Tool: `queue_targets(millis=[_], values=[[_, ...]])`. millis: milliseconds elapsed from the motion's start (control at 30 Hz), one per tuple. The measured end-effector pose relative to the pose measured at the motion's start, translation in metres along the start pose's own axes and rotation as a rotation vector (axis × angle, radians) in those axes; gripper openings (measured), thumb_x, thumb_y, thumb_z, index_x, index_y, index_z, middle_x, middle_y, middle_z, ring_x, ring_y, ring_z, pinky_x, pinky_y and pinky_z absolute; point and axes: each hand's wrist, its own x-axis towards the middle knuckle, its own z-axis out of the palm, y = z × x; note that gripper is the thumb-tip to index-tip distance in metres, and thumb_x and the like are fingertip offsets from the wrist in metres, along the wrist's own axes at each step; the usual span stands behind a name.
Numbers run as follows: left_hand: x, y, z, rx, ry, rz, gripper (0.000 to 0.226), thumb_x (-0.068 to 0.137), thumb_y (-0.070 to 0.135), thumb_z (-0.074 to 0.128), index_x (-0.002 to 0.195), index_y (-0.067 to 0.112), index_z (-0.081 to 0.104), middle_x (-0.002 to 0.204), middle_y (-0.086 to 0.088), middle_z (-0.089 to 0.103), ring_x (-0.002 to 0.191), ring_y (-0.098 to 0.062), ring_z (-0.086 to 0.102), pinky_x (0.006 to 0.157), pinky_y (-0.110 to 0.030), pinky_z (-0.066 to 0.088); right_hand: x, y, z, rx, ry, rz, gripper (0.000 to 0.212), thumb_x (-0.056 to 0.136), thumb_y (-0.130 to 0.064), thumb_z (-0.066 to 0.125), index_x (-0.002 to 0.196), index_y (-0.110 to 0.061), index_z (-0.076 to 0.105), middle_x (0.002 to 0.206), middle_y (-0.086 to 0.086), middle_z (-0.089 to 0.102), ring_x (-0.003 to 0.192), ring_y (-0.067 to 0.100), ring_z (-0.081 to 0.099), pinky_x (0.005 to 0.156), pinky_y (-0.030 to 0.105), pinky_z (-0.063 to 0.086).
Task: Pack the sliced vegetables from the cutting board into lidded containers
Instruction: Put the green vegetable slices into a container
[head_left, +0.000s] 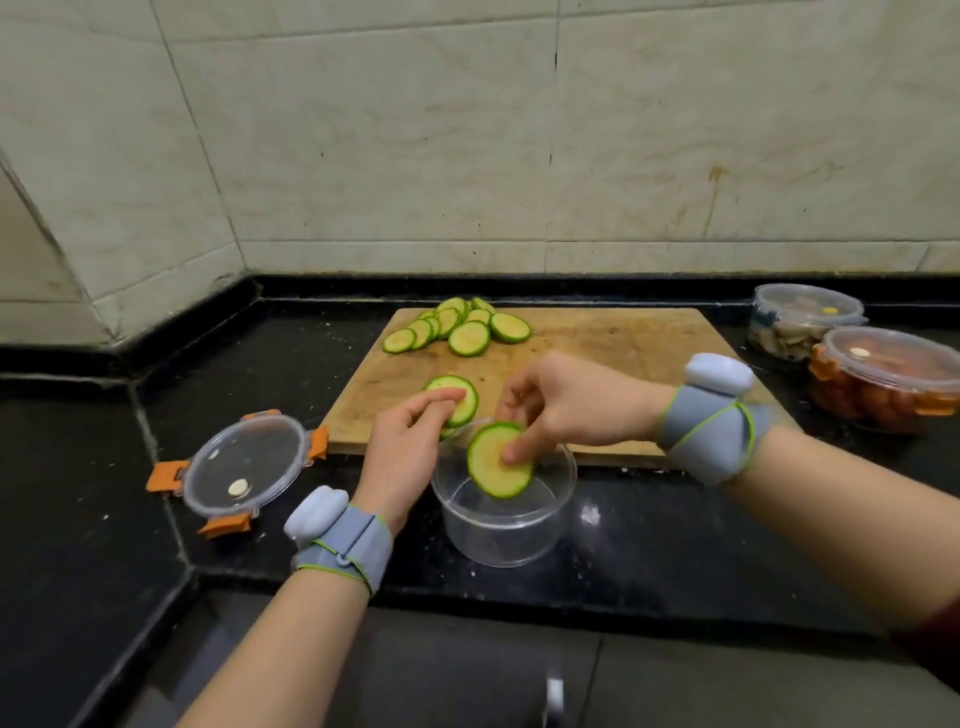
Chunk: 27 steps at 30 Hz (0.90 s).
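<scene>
Two bare hands packing green vegetable slices into a clear tub

The right hand (566, 410) pinches the held slice (496, 467) in its fingertips, tilted, over the open container (498, 540) just below those fingers. It would be best lowered flat to the bottom before release, so others stack. The left hand (402, 447) lays its fingers on a second slice (460, 395) on the cutting board (597, 343); whether they grip is unclear. Counted: a heap (462, 327) of roughly ten slices beyond the fingers, one lid (244, 467) left of the left fingers, and right of the right fingers a pale-filled tub (800, 319) and a red-filled tub (883, 374), both lidded
</scene>
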Motion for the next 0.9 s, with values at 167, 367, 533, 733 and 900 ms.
queue_targets(millis=[167, 367, 533, 733, 900], values=[[-0.013, 0.001, 0.002, 0.199, 0.005, 0.045, 0.026, 0.09, 0.011, 0.055, 0.107, 0.024, 0.069, 0.098, 0.005, 0.062, 0.094, -0.014, 0.057, 0.089, -0.037, 0.05, 0.003, -0.012, 0.025, -0.304, -0.136, 0.024, 0.019, 0.079, -0.016, 0.075, 0.096, -0.009, 0.069, 0.09, 0.009, 0.074, 0.063, 0.013, 0.062, 0.056, 0.015, 0.045], [-0.013, 0.001, -0.001, 0.356, 0.022, 0.077, 0.035, 0.089, 0.009, 0.052, 0.119, 0.022, 0.064, 0.072, 0.004, 0.059, 0.059, -0.015, 0.049, 0.064, -0.026, 0.04, 0.003, -0.011, 0.045, -0.589, -0.051, -0.005, 0.027, 0.077, -0.022, 0.074, 0.101, -0.011, 0.074, 0.095, 0.007, 0.074, 0.077, 0.02, 0.065, 0.065, 0.026, 0.049], [-0.016, 0.023, -0.013, 0.326, 0.015, 0.277, 0.067, 0.084, 0.003, 0.06, 0.14, 0.031, 0.036, 0.138, 0.008, 0.047, 0.121, -0.007, 0.046, 0.102, -0.025, 0.036, -0.01, -0.009, 0.021, -0.464, 0.187, -0.03, 0.014, 0.075, -0.025, 0.074, 0.08, -0.012, 0.074, 0.076, 0.002, 0.07, 0.071, 0.015, 0.061, 0.062, 0.026, 0.048], [-0.024, 0.058, -0.016, 0.404, -0.235, 0.097, 0.049, 0.076, 0.011, 0.076, 0.117, 0.019, 0.052, 0.069, 0.001, 0.062, 0.058, -0.008, 0.053, 0.054, -0.014, 0.044, -0.023, 0.014, -0.003, -0.206, 0.213, 0.075, 0.007, 0.072, -0.016, 0.077, 0.074, -0.014, 0.07, 0.065, -0.005, 0.061, 0.06, 0.007, 0.051, 0.059, 0.02, 0.042], [-0.028, 0.056, -0.001, 0.774, -0.366, 0.125, 0.042, 0.069, 0.029, 0.082, 0.102, 0.023, 0.056, 0.072, -0.001, 0.058, 0.062, -0.014, 0.051, 0.059, -0.029, 0.042, -0.026, 0.025, 0.0, -0.085, 0.21, 0.1, 0.009, 0.074, -0.013, 0.075, 0.08, -0.006, 0.072, 0.068, -0.003, 0.061, 0.062, 0.007, 0.05, 0.06, 0.019, 0.042]])
